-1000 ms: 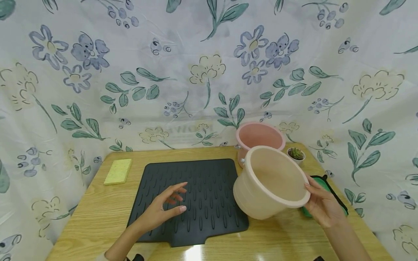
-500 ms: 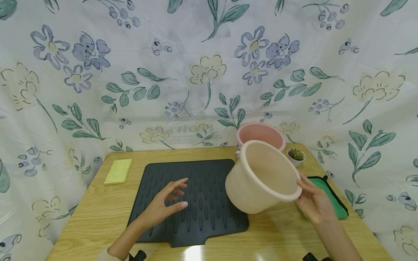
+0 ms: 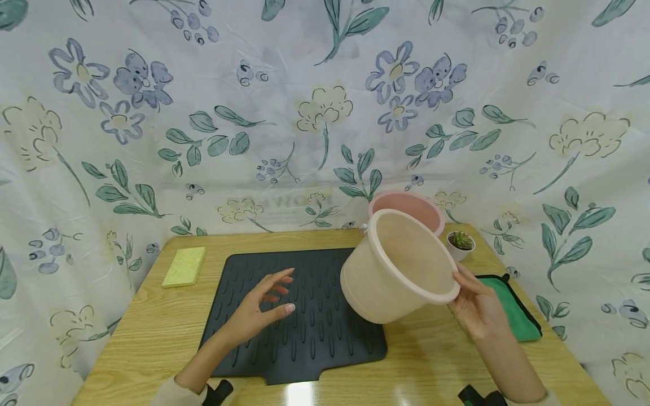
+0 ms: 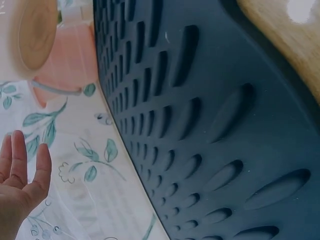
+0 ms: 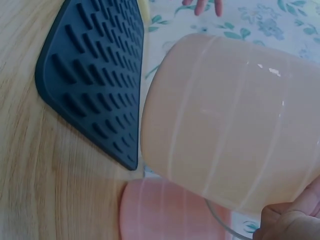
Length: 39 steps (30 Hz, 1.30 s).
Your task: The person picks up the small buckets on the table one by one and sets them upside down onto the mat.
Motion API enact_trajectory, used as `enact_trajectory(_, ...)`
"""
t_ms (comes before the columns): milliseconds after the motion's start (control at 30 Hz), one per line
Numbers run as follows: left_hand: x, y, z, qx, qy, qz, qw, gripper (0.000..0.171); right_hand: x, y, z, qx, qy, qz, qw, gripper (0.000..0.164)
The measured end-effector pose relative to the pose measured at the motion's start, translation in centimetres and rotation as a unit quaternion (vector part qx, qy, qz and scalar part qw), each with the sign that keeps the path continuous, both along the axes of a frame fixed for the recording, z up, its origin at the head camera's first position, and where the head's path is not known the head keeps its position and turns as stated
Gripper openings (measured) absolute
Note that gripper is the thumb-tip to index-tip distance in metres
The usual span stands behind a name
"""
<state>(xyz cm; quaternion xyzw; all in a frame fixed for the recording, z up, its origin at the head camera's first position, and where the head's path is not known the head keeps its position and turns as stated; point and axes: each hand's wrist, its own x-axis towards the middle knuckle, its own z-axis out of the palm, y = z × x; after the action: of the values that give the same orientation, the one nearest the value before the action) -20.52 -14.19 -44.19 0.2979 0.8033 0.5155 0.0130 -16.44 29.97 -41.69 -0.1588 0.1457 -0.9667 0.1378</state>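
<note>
A cream bucket hangs tilted in the air, its mouth facing up and to the right. My right hand pinches its rim at the right side, thumb and fingers on the edge. Its ringed outer wall fills much of the right wrist view, where the same bucket is seen from the side. My left hand hovers over the dark ridged mat, fingers spread loosely and holding nothing. Part of those fingers shows at the edge of the left wrist view, apart from the bucket.
Behind the cream bucket stands a pink bucket, partly hidden. A small potted succulent sits beside it. At the right lies a green cloth item with black trim. A yellow sponge-like pad lies at the left on the wooden table.
My right hand has carried the cream bucket left and slightly upward, over the mat's right part, uncovering more of the green item. My left hand has risen slightly.
</note>
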Motion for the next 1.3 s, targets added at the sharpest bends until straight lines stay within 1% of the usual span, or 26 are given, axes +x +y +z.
enact_trajectory(233, -0.3, 0.3, 0.4, 0.007, -0.006, 0.0, 1.0, 0.065, -0.3, -0.7, 0.3, 0.001, -0.01, 0.002, 1.0, 0.048)
enact_trajectory(400, -0.5, 0.6, 0.5, 0.01, -0.005, 0.004, 0.9999, 0.065, -0.4, -1.2, 0.6, 0.003, -0.025, -0.008, 1.0, 0.047)
enact_trajectory(700, -0.9, 1.1, 0.7, 0.011, -0.002, 0.008, 0.9999, 0.065, -0.8, -2.1, 0.8, -0.006, -0.03, -0.013, 0.999, 0.044)
enact_trajectory(967, -1.2, 1.5, 0.9, 0.031, -0.011, 0.009, 0.9994, 0.064, -1.1, -3.1, 1.2, 0.0, -0.039, -0.017, 0.999, 0.045)
enact_trajectory(1167, -1.6, 1.5, 0.8, 0.039, -0.009, 0.015, 0.9991, 0.064, -1.1, -3.7, 1.0, -0.009, -0.057, -0.017, 0.998, 0.044)
enact_trajectory(1300, -1.9, 1.6, 0.6, 0.044, -0.003, 0.014, 0.9989, 0.063, -1.0, -4.1, 0.9, -0.016, -0.056, -0.012, 0.998, 0.044)
